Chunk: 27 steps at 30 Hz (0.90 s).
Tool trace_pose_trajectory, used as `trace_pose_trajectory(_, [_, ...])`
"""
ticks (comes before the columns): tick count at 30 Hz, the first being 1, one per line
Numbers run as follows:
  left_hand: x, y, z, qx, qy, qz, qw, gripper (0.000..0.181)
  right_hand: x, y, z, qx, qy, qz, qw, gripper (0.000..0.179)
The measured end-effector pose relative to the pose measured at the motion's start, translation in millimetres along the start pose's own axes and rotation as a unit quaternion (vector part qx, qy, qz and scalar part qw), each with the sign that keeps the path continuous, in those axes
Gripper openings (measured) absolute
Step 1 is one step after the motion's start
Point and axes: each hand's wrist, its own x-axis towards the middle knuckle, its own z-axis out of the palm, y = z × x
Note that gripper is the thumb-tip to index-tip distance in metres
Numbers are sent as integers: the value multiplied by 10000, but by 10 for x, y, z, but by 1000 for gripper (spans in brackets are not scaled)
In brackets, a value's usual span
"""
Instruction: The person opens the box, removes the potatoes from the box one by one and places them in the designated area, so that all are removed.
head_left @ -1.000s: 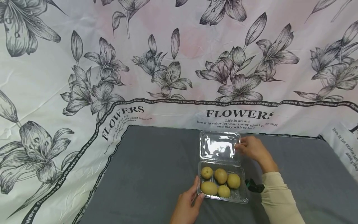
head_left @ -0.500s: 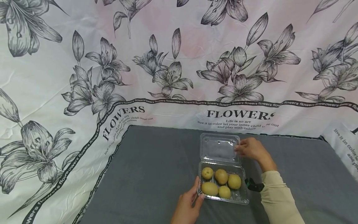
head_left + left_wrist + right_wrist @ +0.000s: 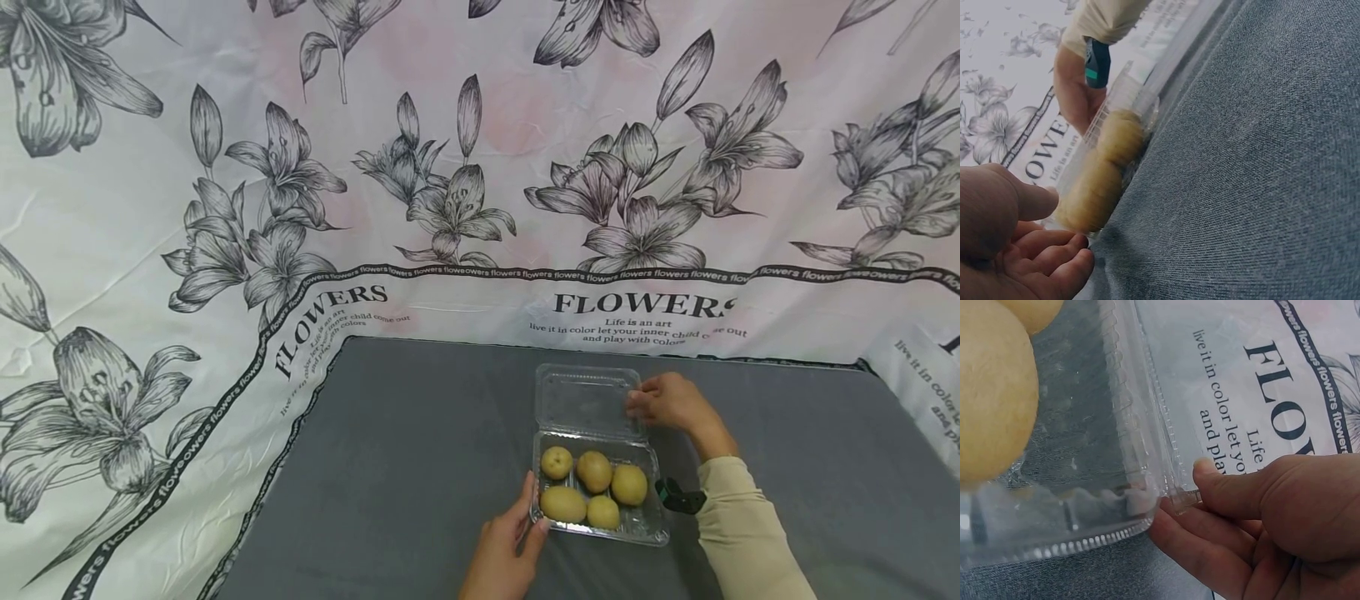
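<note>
A clear plastic clamshell container (image 3: pixel 648 533) stands on the grey cloth with several yellow-brown potatoes (image 3: pixel 562 505) in its base. Its transparent lid (image 3: pixel 585 402) is swung up and back on the far side. My left hand (image 3: pixel 504 546) holds the base at its near left corner, thumb at the front and fingers along the left side; in the left wrist view the left hand (image 3: pixel 1035 244) is beside the potatoes. With thumb and fingers, my right hand (image 3: pixel 675 408) pinches the lid's right edge; the right wrist view shows the right hand (image 3: pixel 1254 519) close up near the hinge.
A grey cloth (image 3: pixel 397 450) covers the table. Behind and to the left hangs a white flower-printed fabric (image 3: pixel 450 308) that meets the table's far edge. A dark band with a green patch (image 3: pixel 678 497) is on the right wrist.
The lid's far edge has come lower in the head view and its bright glare has faded. My right hand moved slightly with it. The left hand and the potatoes stay in place.
</note>
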Motion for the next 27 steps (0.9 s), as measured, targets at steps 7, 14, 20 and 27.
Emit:
trace_pose_trajectory(7, [-1,29,-2,-22,-20,-125,9999,65,8,9,1,0,-49,25,10000,44])
trace_pose_trajectory(14, [-3,10,5,-9,-29,-111,9999,65,-16,-7,3,-82,4,129,9999,46])
trace_pose_trajectory(20, [9,1,10,-34,-4,-64,10000,64,-40,-44,-16,-831,223,137,9962,46])
trace_pose_trajectory(27, [6,11,13,-32,18,-70,10000,65,-118,-105,-49,-1724,704,6,9825,58])
